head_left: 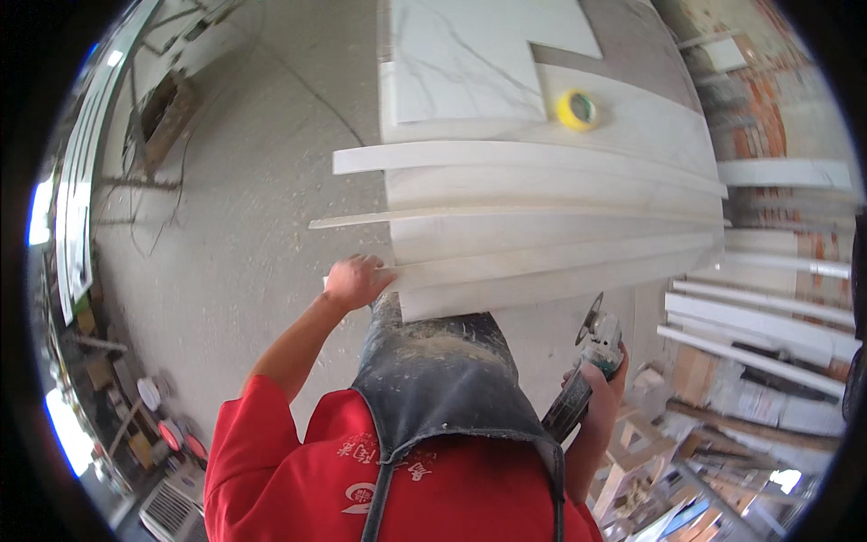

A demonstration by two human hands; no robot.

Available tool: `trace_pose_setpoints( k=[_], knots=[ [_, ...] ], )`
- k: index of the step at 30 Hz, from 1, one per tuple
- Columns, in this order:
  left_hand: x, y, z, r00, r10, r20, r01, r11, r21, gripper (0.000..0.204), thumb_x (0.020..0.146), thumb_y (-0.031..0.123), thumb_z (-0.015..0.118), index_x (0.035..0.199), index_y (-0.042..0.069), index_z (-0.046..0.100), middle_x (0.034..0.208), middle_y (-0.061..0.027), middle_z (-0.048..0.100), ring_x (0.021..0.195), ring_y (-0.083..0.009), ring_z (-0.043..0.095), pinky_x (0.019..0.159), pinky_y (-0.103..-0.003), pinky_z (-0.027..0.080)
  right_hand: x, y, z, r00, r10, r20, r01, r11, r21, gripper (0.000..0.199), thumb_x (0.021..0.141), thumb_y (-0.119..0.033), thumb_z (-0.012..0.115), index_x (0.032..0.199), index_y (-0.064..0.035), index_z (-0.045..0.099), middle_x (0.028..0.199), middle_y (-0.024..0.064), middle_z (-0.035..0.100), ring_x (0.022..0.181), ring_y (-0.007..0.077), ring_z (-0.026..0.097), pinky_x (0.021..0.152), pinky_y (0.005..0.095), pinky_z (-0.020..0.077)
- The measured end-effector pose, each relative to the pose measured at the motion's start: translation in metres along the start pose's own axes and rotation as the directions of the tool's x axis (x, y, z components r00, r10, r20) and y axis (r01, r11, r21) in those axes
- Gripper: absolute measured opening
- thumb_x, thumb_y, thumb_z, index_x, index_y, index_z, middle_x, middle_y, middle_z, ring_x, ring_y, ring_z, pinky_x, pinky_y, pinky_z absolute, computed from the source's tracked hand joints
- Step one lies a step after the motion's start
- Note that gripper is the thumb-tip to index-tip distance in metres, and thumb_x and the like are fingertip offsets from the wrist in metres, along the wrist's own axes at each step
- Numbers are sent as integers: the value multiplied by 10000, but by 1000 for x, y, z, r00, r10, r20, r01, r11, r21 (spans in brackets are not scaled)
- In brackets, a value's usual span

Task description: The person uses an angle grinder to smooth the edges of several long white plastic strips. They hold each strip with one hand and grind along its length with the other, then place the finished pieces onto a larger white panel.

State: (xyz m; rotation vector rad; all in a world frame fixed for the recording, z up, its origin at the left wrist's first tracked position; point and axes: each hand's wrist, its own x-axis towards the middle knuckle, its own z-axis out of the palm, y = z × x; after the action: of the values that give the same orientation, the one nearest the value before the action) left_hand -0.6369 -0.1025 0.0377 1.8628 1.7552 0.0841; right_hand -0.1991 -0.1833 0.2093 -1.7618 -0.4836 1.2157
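Note:
My left hand (357, 282) is closed round the left end of a long pale strip (551, 262), which lies across the near part of the white work surface (542, 294). In my right hand (607, 384) is an angle grinder (596, 352), held beside my right hip, apart from the strip, its disc (589, 318) pointing up. Beyond the held strip lie a thin strip (515, 215) and a wider white strip (524, 157); both stick out past the surface's left edge.
A white marble-look slab (461, 68) with a notched corner lies at the far end. Near it sits a yellow tape roll (576, 110). More white strips (759, 316) lean at the right by a brick wall (763, 108). A wooden stand (628, 456) is at lower right.

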Motion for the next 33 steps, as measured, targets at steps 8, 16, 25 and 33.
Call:
trace_pose_setpoints(
  k=[8,16,25,33],
  knots=[
    [-37,-79,-47,826,-465,-318,288,834,-471,480,853,200,813,1281,50,656,1066,-123,718,853,-239,672,815,-366,562,15,-36,52,968,118,220,-85,984,-157,822,799,19,679,1529,-117,326,1087,164,631,746,275,687,620,420,610],
    [47,-102,-28,989,-147,15,120,743,-659,434,866,122,798,1285,63,704,1106,-108,751,877,-191,673,842,-339,554,21,-55,187,859,231,456,35,863,-504,860,775,-78,784,1513,-48,344,1260,121,594,1122,202,594,944,359,518],
    [42,-113,-5,984,-27,-178,-112,685,-720,385,815,62,768,1197,85,730,1080,-151,734,950,-360,689,860,-429,561,43,-72,336,661,473,582,356,485,-798,855,808,-240,819,1498,-43,355,1327,180,613,1228,264,601,1068,391,453],
    [45,-115,-5,938,116,-327,-311,697,-646,335,815,88,762,1148,91,721,1022,-121,714,960,-361,669,860,-453,549,44,-64,376,592,598,539,430,331,-840,864,826,-284,801,1503,-52,318,1299,239,626,1197,349,641,1037,422,477]
  ],
)
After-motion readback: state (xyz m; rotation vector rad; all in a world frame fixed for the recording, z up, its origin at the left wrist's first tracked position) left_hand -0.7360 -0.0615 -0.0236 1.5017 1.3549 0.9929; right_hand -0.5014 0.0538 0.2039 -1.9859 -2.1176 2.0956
